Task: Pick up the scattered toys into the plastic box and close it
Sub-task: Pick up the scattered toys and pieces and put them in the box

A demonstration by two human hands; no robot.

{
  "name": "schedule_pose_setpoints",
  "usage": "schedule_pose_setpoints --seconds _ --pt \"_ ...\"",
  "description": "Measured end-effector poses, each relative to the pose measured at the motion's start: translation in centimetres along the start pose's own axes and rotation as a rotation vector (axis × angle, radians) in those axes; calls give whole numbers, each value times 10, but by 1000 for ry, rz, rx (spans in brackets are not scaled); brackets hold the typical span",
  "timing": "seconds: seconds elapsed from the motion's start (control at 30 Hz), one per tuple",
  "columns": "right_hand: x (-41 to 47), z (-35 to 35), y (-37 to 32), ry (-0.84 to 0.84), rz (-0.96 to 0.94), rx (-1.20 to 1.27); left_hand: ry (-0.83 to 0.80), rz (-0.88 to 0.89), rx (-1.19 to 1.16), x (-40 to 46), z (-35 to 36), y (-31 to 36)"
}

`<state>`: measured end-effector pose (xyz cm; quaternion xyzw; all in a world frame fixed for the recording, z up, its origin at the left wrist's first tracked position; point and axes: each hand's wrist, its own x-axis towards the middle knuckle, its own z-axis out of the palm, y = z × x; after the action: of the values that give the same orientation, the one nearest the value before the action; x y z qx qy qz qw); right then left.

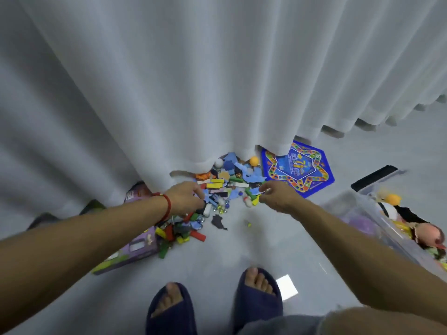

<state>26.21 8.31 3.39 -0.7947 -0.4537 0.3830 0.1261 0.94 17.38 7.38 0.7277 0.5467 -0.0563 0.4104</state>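
A: Where are the toys?

B: A pile of small toys lies at the hem of a white curtain: wooden sticks, foam shapes, marbles. The clear plastic box sits right of the pile, open, with soft toys inside.

A: And the hands?

B: The left hand and right hand reach into the pile, fingers curled; I cannot tell whether either holds anything.

A: How will the pieces handle?

B: Probably light and loose. Marbles may roll; scooping handfuls likely suits best.

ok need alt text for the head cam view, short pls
Seen from above, a person's left hand and right hand reach into a pile of small toys on a pale floor by a white curtain. A clear plastic box stands at right.
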Motion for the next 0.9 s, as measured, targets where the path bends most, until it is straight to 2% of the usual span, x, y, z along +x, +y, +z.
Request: schedule_pose_setpoints --seconds 0.1,0.23,0.37,0.47,0.6,0.73,0.9 --pt "33 41 -1 -49 -78 -257 69 -25 57 21 23 -47" --pt "76 82 -10 -85 -214 -398 201 -68 29 47 47 -93" --pt "127 99 -35 27 -322 -449 406 91 -4 87 52 -122" --pt "169 100 -52 126 -355 -422 536 195 86 124 42 -140" --pt "212 100 -72 225 -447 -425 674 153 193 155 19 -148" --pt "230 118 -84 152 -394 -517 583 145 202 174 11 -155" --pt "240 147 -94 234 -429 -683 488 169 227 199 14 -156"
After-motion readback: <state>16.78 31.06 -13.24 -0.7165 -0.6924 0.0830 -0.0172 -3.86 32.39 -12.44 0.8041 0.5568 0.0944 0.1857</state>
